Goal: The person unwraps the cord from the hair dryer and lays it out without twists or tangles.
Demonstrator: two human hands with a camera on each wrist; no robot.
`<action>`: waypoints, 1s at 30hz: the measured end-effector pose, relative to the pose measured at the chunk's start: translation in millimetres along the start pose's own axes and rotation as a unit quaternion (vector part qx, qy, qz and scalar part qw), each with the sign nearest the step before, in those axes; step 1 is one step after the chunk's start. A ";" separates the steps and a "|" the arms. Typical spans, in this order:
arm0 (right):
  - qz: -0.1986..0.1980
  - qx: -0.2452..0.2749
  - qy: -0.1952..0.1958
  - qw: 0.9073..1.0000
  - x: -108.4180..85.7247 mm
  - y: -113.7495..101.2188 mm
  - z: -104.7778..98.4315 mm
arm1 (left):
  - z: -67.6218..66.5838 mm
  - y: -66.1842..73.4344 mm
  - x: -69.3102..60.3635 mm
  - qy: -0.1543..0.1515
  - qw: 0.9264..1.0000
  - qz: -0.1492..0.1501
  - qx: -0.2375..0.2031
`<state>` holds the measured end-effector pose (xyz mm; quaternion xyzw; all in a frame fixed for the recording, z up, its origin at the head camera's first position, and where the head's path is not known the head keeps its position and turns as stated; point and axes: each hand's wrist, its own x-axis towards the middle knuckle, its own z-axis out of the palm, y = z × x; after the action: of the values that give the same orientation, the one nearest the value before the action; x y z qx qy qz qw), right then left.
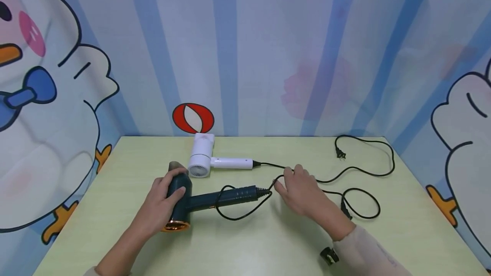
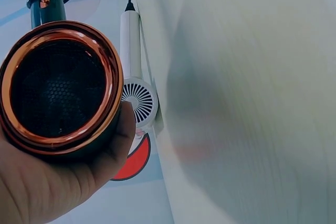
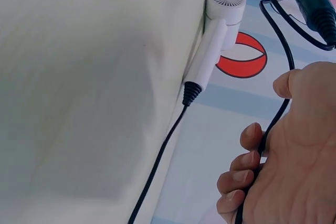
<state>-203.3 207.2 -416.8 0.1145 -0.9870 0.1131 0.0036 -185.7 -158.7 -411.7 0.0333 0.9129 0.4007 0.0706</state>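
Observation:
My left hand [image 1: 157, 203] grips the head of a dark green hair dryer [image 1: 222, 198]. Its copper-rimmed round intake [image 2: 60, 85] fills much of the left wrist view. The handle points right, with a loop of the black cord [image 1: 241, 218] passing around it. Further along that cord is my right hand [image 1: 301, 193], its fingers curled round it; the right wrist view shows the cord [image 3: 278, 35] running through the palm. Behind the green dryer, a white hair dryer [image 1: 232, 163] lies on the table, touched by neither hand.
The white dryer's cord runs right across the pale table [image 1: 215, 250] to a plug [image 1: 340, 153] near the back right. Beyond my right hand, the green dryer's cord makes a coil [image 1: 377, 208] beside another plug [image 1: 345, 208]. A printed curtain [image 1: 264, 54] hangs behind the table.

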 end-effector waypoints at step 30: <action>0.009 0.007 0.098 0.995 -3.5 -18.8 -33.1 | 6.7 0.2 2.6 -0.001 1.000 0.002 0.029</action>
<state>-196.3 197.6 -380.5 0.0940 -0.9820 0.1310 0.0987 -187.2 -153.3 -416.3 0.0379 0.9241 0.3739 0.0700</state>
